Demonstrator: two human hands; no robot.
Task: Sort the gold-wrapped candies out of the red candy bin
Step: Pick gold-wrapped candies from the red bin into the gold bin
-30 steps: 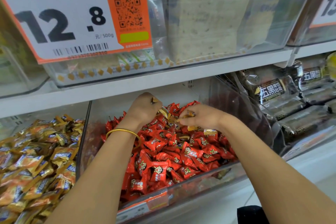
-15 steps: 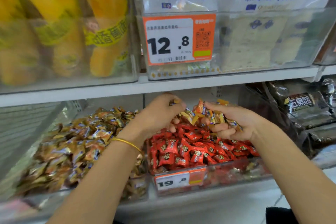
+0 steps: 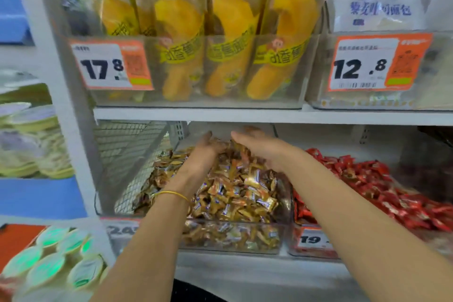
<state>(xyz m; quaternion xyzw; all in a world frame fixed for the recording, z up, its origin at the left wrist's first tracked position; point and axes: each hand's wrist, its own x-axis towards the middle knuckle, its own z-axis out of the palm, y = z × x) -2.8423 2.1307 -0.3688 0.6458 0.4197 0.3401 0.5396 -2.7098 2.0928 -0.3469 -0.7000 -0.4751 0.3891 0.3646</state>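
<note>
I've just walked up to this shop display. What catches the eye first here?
Two bare hands, the left hand and the right hand, meet over the back of a heap of gold-wrapped candies under the white shelf board. To its right lies a heap of red candies. Above the board stand big yellow banana-shaped snack packs, with an orange price tag reading 17.8.

Standing close by, I see the person's two forearms bare from the lower edge of the view right up to the wrists. Round the left wrist sits a thin gold-coloured bangle (image 3: 171,194), a plain slim hoop with a bright yellow sheen, lying a little slantwise across the arm. The left hand (image 3: 206,152) and the right hand (image 3: 259,147) are bare too. Low down between the arms shows a patch of near-black garment (image 3: 193,292), its cut mostly hidden.
</note>
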